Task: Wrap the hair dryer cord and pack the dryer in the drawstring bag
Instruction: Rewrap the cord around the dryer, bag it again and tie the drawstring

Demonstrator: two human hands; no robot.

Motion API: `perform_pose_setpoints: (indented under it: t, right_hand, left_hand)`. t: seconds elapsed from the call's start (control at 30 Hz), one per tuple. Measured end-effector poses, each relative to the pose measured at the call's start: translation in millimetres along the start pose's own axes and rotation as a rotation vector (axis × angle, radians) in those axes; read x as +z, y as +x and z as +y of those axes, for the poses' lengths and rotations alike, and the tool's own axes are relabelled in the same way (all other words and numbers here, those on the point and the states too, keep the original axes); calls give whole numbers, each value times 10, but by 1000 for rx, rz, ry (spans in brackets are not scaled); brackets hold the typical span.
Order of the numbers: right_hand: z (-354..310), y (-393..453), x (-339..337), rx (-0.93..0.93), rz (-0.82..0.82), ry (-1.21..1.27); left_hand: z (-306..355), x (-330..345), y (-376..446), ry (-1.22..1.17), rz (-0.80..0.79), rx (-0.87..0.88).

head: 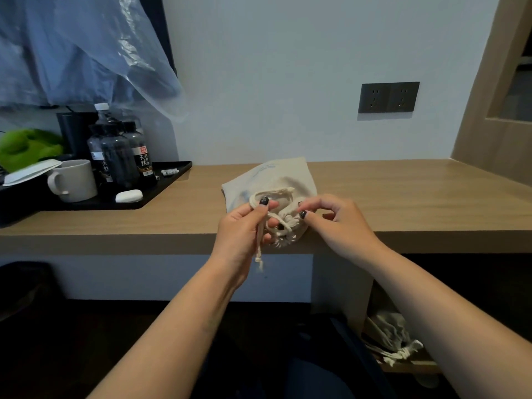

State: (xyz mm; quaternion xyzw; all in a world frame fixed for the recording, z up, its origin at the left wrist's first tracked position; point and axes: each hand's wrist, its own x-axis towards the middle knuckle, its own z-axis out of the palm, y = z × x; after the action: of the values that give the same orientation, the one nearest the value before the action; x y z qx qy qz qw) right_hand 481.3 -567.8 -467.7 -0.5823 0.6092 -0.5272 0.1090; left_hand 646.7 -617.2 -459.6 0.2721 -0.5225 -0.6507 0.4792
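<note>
Head view: the cream cloth drawstring bag lies at the front edge of the long wooden desk, its mouth gathered shut, and no dryer is visible, so it is presumably inside. The left hand pinches the pale cotton drawstring, while the right hand, fingers curled, pinches the puckered mouth. To finish well, draw the cord steadily outward while the right hand anchors the bag.

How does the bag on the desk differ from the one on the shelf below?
The desk bag lies on the desk top with both hands at its cords; the shelf bag sits untouched, low at the right. The desk bag looks paler beige, the shelf bag greyer in shadow. Both are cloth with cinched drawstring mouths.
</note>
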Motion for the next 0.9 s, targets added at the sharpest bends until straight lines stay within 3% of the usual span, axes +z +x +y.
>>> perform_pose_setpoints:
  t: [0.13, 0.33, 0.47, 0.6, 0.73, 0.9]
  right_hand:
    - [26, -29, 10, 11, -46, -15]
    - [153, -144, 66, -74, -137, -203]
    - [273, -174, 125, -183, -141, -334]
    - [285, -77, 51, -172, -141, -327]
    - [323, -28, 3, -177, -218, -476]
    - [343, 14, -61, -142, -279, -591]
  left_hand:
    - [-34, -13, 23, 69, 80, 76]
    - [-141, 41, 20, 340, 104, 348]
    - [-142, 55, 77, 248, 55, 238]
    - [-128, 1, 84, 149, 53, 152]
    - [-153, 37, 72, 55, -32, 125]
    - [-122, 133, 27, -144, -23, 67]
